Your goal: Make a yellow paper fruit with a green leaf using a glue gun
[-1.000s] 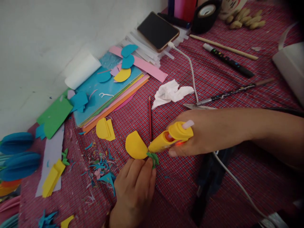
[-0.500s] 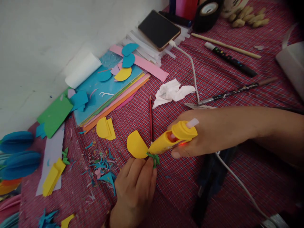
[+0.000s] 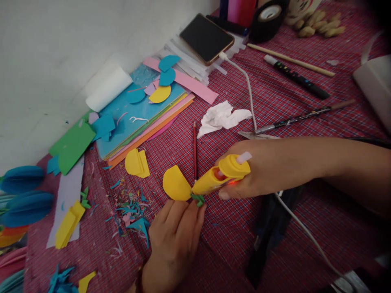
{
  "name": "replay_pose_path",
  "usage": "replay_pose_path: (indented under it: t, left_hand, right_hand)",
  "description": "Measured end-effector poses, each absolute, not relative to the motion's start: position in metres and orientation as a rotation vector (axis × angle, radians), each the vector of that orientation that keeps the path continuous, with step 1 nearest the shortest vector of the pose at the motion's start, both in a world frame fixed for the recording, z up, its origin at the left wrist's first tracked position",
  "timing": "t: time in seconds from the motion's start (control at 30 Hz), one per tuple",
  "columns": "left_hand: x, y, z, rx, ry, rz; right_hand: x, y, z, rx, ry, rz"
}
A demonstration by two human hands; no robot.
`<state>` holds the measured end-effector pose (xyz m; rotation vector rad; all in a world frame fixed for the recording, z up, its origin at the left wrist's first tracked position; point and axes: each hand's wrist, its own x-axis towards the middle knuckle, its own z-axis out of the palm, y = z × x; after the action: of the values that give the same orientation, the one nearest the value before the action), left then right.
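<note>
My right hand is wrapped round a yellow hot glue gun, with a whitish glue stick poking out of its back and a small red light glowing on its side. The gun's nozzle tip touches or hovers right at the corner of a yellow half-round paper piece, beside a green paper leaf. With fingers bent together, my left hand holds the yellow piece along its lower edge, the leaf at its fingertips. The fingertips themselves are partly hidden.
Yellow paper cutouts and blue scraps lie to the left. A red pencil, crumpled tissue, craft knife blade and charging phone sit farther back. A white cord runs below my right arm. Stacked coloured sheets lie near the wall.
Almost nothing differs. The glue gun has shifted very slightly, its nozzle still at the yellow piece's corner, and the green leaf is tilted a little differently.
</note>
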<state>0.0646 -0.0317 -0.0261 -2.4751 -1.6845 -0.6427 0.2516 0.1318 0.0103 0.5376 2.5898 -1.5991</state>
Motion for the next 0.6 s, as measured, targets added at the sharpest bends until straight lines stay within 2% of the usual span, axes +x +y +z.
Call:
replay_pose_path:
  t: [0.33, 0.6]
  left_hand:
    - [0.053, -0.035, -0.012, -2.518, -1.728, -0.691]
    - [0.038, -0.033, -0.025, -2.400, -1.839, -0.512]
  right_hand:
    - [0.251, 0.131, 0.013, 0.589, 2.583, -1.571]
    - [0.252, 0.130, 0.009, 0.571, 2.661, -1.584]
